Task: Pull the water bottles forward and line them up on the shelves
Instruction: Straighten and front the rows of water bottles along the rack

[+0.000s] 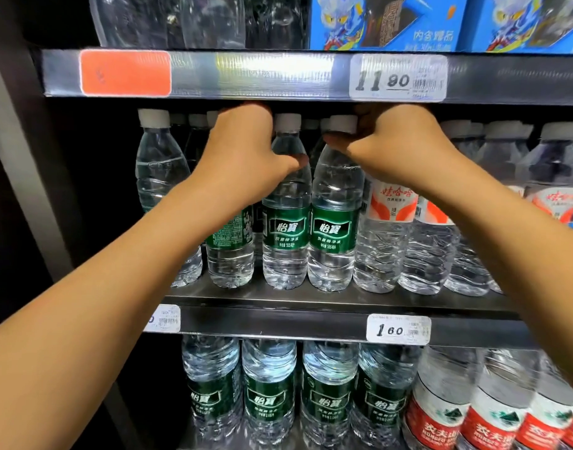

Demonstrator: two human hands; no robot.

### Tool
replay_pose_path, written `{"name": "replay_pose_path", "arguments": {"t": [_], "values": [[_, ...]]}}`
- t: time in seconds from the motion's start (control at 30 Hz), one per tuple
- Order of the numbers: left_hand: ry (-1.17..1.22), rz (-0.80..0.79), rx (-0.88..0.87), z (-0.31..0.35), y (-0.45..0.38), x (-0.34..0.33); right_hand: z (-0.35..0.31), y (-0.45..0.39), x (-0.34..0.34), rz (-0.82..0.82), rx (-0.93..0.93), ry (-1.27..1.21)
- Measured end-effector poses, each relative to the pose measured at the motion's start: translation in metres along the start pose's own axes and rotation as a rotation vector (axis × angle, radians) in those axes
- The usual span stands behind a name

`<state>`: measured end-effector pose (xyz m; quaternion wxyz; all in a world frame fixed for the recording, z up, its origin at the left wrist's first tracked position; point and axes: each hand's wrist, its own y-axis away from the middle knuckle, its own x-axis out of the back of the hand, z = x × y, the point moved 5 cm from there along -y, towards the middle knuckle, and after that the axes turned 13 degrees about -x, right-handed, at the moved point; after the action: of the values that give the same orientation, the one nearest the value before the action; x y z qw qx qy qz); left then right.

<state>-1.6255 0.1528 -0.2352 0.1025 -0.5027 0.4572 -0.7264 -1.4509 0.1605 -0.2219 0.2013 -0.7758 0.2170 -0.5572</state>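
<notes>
Several green-labelled water bottles stand at the front of the middle shelf (278,323). My left hand (243,157) is curled over the top of one green-labelled bottle (230,248), hiding its neck and cap. Its thumb reaches across to the shoulder of the neighbouring green-labelled bottle (286,228). My right hand (398,147) grips the neck of the third green-labelled bottle (335,228), thumb just under its white cap. That hand also hides the top of a red-and-white-labelled bottle (389,206) beside it. More white caps show in rows behind.
An unlabelled-looking clear bottle (158,164) stands at the far left by the dark frame. The upper shelf's edge (262,74) hangs just above my knuckles. Larger green-labelled bottles (268,401) and red-labelled bottles (440,417) fill the shelf below. Blue cartons (392,21) sit above.
</notes>
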Motion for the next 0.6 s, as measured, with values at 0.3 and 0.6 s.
{"name": "replay_pose_path", "arguments": {"t": [0.3,0.6], "values": [[-0.009,0.025,-0.038,-0.001,-0.001,-0.0006,0.0001,0.003,0.0008,-0.006,0.007,-0.034],[-0.057,0.074,-0.042,0.0008,0.0037,-0.0016,0.0014,0.0044,-0.0032,0.018,0.021,-0.076]]}}
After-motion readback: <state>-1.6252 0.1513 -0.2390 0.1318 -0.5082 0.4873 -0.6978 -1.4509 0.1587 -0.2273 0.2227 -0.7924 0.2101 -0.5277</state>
